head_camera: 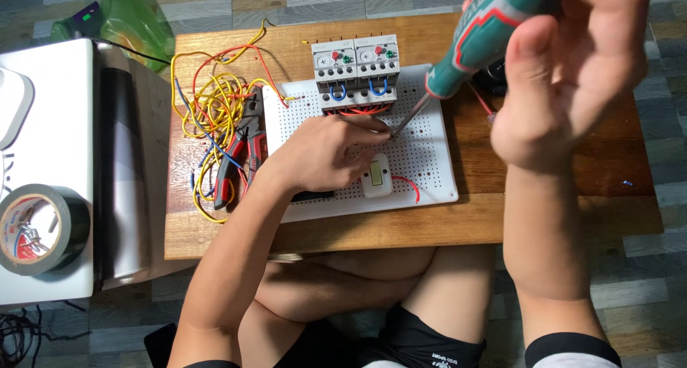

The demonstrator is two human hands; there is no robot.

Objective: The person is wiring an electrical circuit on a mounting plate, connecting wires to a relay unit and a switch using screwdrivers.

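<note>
Tiled floor surrounds a low wooden table (572,189) bearing a white perforated board (429,160). At the board's centre the green-handled screwdriver (476,39), clenched in the right hand (572,75), needs steady, square pressure; the left hand (322,153) seemingly pinches the tip's target, hidden beneath its fingers.

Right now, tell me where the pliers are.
In the head view, the red-handled pliers lie on the wooden table, left of the white perforated board, beside the tangle of yellow wires and the left hand.
</note>
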